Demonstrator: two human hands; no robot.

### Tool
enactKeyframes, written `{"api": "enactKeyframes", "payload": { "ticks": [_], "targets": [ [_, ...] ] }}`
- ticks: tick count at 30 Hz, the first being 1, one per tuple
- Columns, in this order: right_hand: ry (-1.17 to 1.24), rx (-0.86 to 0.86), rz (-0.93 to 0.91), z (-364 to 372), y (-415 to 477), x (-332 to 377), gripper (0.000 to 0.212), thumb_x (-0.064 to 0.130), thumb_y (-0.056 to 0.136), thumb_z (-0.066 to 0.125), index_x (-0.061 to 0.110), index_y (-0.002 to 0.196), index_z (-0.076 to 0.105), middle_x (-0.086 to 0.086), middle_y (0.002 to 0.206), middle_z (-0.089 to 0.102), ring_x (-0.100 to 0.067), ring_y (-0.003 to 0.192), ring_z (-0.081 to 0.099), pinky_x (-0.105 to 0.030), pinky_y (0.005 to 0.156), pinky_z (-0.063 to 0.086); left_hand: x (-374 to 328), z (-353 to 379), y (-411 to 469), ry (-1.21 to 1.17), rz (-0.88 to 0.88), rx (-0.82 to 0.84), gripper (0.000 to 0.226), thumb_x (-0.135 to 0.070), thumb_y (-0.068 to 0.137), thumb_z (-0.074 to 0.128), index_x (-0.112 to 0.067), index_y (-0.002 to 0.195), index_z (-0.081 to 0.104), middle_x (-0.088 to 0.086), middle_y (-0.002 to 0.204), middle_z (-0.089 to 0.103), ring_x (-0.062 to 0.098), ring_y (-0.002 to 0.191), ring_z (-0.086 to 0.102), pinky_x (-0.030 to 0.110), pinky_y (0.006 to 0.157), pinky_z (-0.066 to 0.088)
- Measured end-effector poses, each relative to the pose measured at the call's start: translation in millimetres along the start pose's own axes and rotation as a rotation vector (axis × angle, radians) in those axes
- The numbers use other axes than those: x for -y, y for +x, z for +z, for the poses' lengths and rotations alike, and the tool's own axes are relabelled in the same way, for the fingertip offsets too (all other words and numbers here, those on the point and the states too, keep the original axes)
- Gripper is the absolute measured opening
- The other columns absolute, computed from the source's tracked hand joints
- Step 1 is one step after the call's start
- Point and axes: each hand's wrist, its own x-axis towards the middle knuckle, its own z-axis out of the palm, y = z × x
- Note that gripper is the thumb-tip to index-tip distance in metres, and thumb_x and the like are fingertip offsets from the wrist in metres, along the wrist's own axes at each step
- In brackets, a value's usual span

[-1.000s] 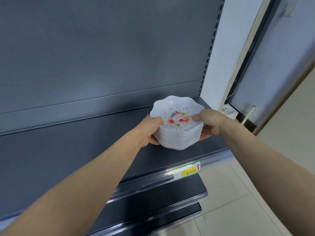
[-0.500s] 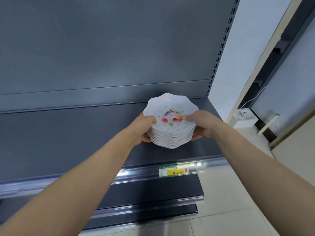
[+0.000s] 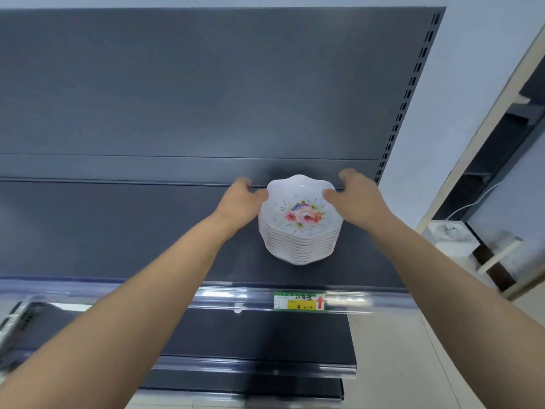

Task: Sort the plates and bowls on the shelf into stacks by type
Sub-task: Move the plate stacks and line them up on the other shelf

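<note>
A stack of several white scalloped bowls (image 3: 300, 243) with a flower print inside the top one stands on the dark grey shelf (image 3: 118, 231), toward its right end. My left hand (image 3: 240, 200) is at the stack's upper left rim, thumb just touching it. My right hand (image 3: 355, 196) is at the upper right rim, thumb on the edge, fingers lifted and spread behind the stack. Neither hand wraps around the bowls.
The grey back panel (image 3: 206, 84) rises behind the shelf. A price label (image 3: 299, 301) sits on the shelf's front rail below the stack. Lower shelves (image 3: 265, 335) jut out beneath. A white box (image 3: 451, 234) stands on the floor at the right by the wall.
The stack has gone from being held at its sides to standing on the shelf further back. Both hands have slid up to the top rim and loosened their grip.
</note>
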Motion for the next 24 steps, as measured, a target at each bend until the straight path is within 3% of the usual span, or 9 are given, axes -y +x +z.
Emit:
{"api": "enactKeyframes", "payload": {
  "ticks": [3, 7, 11, 13, 16, 24],
  "targets": [
    [-0.173, 0.031, -0.192, -1, -6, 31, 0.054, 0.034, 0.092, 0.056, 0.005, 0.135, 0.043, -0.013, 0.135, 0.052, -0.033, 0.127, 0.043, -0.042, 0.100, 0.042, -11, -23, -20, 0.200, 0.171, -0.104, 0.051, -0.027, 0.095, 0.050, -0.009, 0.141, 0.038, 0.009, 0.142, 0.045, 0.022, 0.119, 0.051, 0.024, 0.091, 0.037],
    [-0.343, 0.027, -0.462, 1, -23, 87, 0.054, 0.039, 0.093, 0.055, 0.007, 0.134, 0.043, -0.011, 0.136, 0.048, -0.031, 0.130, 0.037, -0.041, 0.102, 0.036, -11, -69, -50, 0.510, 0.342, -0.277, 0.044, -0.023, 0.096, 0.047, -0.008, 0.137, 0.042, 0.012, 0.137, 0.045, 0.030, 0.119, 0.049, 0.037, 0.101, 0.041],
    [-0.412, 0.034, -0.718, 8, -45, 155, 0.054, 0.039, 0.093, 0.055, 0.007, 0.134, 0.042, -0.009, 0.138, 0.044, -0.028, 0.132, 0.035, -0.037, 0.104, 0.034, 3, -135, -81, 0.831, 0.425, -0.503, 0.033, -0.017, 0.095, 0.047, -0.004, 0.125, 0.051, 0.014, 0.123, 0.051, 0.036, 0.108, 0.050, 0.041, 0.090, 0.040],
    [-0.432, 0.034, -0.840, 15, -60, 194, 0.053, 0.039, 0.093, 0.055, 0.008, 0.133, 0.043, -0.008, 0.137, 0.045, -0.027, 0.132, 0.035, -0.037, 0.105, 0.034, 16, -173, -99, 0.967, 0.463, -0.633, 0.027, -0.013, 0.087, 0.052, 0.000, 0.108, 0.061, 0.018, 0.106, 0.060, 0.039, 0.089, 0.058, 0.041, 0.078, 0.047],
    [-0.444, -0.006, -1.014, 31, -91, 256, 0.054, 0.042, 0.092, 0.055, 0.010, 0.134, 0.043, -0.007, 0.137, 0.046, -0.027, 0.130, 0.038, -0.037, 0.106, 0.033, 42, -233, -131, 1.130, 0.385, -0.719, 0.022, -0.012, 0.075, 0.056, 0.000, 0.090, 0.065, 0.017, 0.085, 0.064, 0.037, 0.068, 0.061, 0.039, 0.066, 0.051],
    [-0.310, -0.008, -1.405, 111, -203, 420, 0.054, 0.043, 0.093, 0.054, 0.013, 0.135, 0.042, -0.006, 0.139, 0.045, -0.027, 0.130, 0.039, -0.037, 0.106, 0.034, 134, -381, -242, 1.283, 0.049, -0.898, 0.031, -0.019, 0.074, 0.053, -0.002, 0.097, 0.065, 0.016, 0.092, 0.065, 0.038, 0.078, 0.064, 0.040, 0.072, 0.051]
  ]
}}
